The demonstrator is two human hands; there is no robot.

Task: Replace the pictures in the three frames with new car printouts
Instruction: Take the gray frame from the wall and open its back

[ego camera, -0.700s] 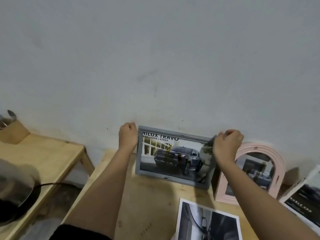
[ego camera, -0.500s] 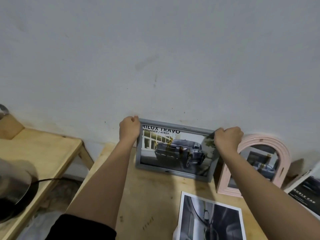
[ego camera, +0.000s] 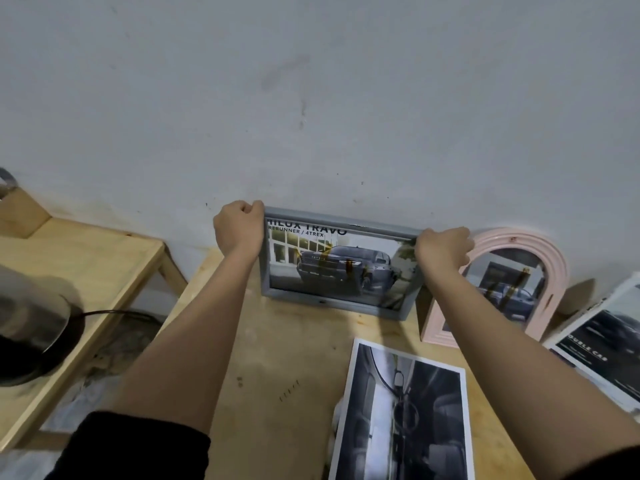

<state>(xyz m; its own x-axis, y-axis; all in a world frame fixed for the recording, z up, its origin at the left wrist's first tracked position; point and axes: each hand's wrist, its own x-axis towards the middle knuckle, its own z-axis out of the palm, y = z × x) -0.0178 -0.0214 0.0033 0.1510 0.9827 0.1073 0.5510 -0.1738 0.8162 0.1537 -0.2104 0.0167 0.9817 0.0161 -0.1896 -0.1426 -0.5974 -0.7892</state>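
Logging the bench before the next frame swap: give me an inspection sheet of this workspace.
Surface: wooden table, bare wood with small marks.
Job's things: grey frame upright against the wall, car printout inside; pink arched frame beside it, car picture inside; loose printout flat in front; second printout at right edge.
Clutter: dark round appliance on side table.
Hands: left hand grips the grey frame's top left corner; right hand its top right corner.
Cables: black cable from the appliance.
Surroundings: scuffed pale wall.

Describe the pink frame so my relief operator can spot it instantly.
Look along the grey wall behind the wooden table. Just right of the grey rectangular frame stands the pink frame. It alone has a rounded arch top and ribbed pink border.
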